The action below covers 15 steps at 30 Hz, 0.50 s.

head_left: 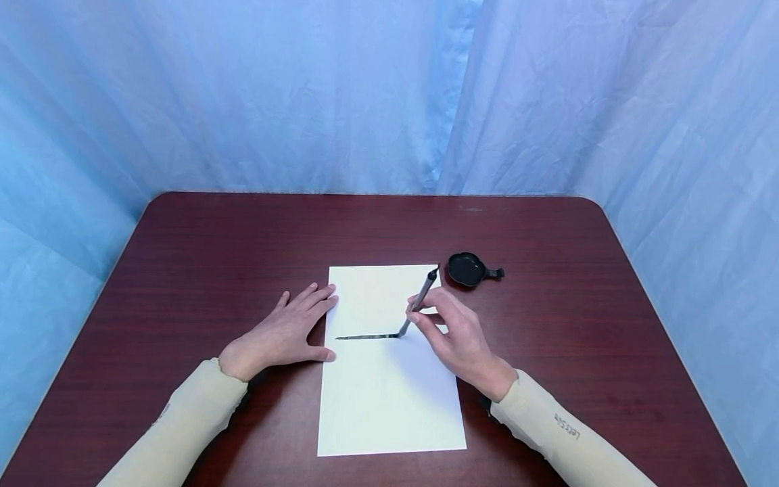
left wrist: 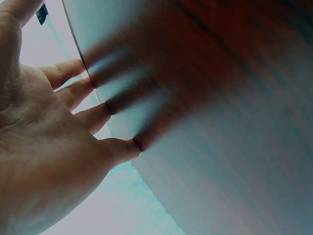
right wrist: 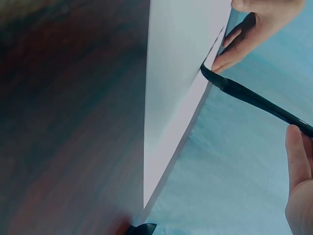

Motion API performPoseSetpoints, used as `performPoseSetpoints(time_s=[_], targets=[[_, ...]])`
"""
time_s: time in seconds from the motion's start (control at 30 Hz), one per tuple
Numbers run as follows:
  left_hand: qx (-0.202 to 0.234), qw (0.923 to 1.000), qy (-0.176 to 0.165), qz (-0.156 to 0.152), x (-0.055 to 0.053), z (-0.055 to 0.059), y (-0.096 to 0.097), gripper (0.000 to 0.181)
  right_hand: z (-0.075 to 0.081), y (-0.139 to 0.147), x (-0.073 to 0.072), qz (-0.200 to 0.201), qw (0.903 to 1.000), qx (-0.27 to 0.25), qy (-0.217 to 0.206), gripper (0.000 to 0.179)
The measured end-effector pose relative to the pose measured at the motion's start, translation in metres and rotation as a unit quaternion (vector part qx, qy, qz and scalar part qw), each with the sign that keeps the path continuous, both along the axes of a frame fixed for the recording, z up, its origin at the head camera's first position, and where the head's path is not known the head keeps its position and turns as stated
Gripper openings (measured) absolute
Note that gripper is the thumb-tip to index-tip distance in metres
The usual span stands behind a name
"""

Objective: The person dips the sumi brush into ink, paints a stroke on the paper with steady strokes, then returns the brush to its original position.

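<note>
White paper (head_left: pixel 389 406) lies on the table (head_left: pixel 213 270). The left hand (head_left: pixel 282 335), fingers spread apart, touches the paper's left edge. The right hand (head_left: pixel 459 331) has its fingers clamped on a brush (head_left: pixel 421 293); below these fingers, the bristles (right wrist: pixel 212 76) touch the paper at the right end of a black line (head_left: pixel 368 337). Farther, just beside the paper's far right corner, is a black dish (head_left: pixel 467 283); what it contains, I cannot tell. Behind hangs a blue curtain (head_left: pixel 304 101).

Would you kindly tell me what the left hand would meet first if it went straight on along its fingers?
The left hand would first meet the white paper, whose left edge its fingertips seem to reach; beyond, the way looks free, though depth is unclear.
</note>
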<state>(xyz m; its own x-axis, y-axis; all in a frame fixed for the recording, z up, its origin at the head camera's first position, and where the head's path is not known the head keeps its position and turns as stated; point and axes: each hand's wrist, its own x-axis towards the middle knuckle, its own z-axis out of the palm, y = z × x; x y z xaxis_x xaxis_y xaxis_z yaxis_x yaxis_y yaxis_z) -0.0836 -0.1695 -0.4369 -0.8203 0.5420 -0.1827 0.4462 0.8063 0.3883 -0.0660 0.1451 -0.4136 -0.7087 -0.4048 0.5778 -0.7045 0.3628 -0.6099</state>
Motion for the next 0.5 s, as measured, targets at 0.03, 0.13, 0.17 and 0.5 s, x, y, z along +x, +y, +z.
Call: performPoseSetpoints(time_s=[0.03,0.13,0.17,0.5], targets=[[0.0,1.0,0.0,0.0,0.0001,0.0,0.0,0.094,0.0001,0.0002,0.0001,-0.001,1.0,0.001,-0.001,0.014],[-0.002,1.0,0.001,-0.001,0.0001,0.0,0.0001,0.094,0.0006,0.0008,0.0001,-0.003,1.0,0.003,-0.001,0.015],[-0.002,1.0,0.002,0.0,0.0001,0.0001,0.0001,0.094,0.001,0.0008,0.0003,-0.003,1.0,0.004,-0.001,0.016],[-0.003,1.0,0.002,0.0,0.0003,0.0008,0.0004,0.094,0.0001,0.0026,0.0013,-0.006,1.0,0.005,-0.001,0.017]])
